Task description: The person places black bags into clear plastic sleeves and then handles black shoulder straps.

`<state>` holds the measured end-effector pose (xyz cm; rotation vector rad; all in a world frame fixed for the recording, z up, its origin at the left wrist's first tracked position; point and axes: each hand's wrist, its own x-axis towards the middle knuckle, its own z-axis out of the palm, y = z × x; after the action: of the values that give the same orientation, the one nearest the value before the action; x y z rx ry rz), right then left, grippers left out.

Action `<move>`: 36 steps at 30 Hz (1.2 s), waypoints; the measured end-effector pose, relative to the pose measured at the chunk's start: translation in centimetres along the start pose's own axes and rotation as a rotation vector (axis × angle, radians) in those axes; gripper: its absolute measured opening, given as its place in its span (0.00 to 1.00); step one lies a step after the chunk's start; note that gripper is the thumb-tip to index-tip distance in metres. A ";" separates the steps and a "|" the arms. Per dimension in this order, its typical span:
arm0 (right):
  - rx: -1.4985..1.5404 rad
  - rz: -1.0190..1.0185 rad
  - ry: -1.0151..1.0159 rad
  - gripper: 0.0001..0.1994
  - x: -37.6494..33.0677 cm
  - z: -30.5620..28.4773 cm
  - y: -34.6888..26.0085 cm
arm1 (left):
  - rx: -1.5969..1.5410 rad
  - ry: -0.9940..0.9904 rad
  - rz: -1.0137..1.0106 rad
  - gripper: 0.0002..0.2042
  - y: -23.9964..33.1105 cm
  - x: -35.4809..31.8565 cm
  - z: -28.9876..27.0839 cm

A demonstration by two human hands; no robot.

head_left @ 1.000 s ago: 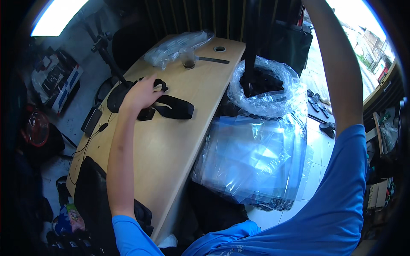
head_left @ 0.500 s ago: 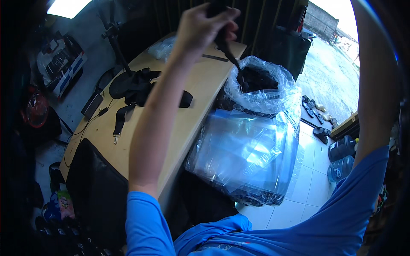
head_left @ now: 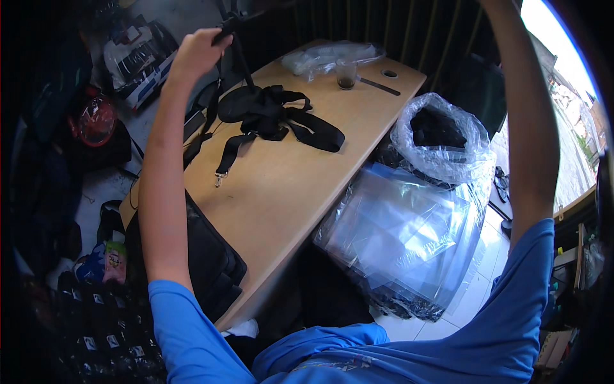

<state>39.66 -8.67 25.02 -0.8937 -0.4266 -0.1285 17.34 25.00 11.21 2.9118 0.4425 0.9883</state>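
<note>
The left hand is raised above the far left corner of the light wooden counter, its grip closed, apparently pinching a thin black strap that runs down to the black webbing harness lying on the counter's far half. The right arm rises out of view, so its grip cannot be told. The near half of the counter is bare; a clear plastic bag of dark items stands off its right edge.

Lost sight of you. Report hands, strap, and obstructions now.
Left hand raised, gripping black strap. Right hand out of view above the frame. Strap bundle on wooden table. Cup beyond it.
</note>
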 end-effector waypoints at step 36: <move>-1.740 0.463 -0.001 0.20 -5.9 -33.4 34.5 | 0.145 -0.521 0.080 0.32 2.5 -22.0 -1.4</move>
<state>54.27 -13.46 -20.80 -2.6698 0.0147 -0.0446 0.51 16.46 -0.38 3.1669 0.3787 0.1772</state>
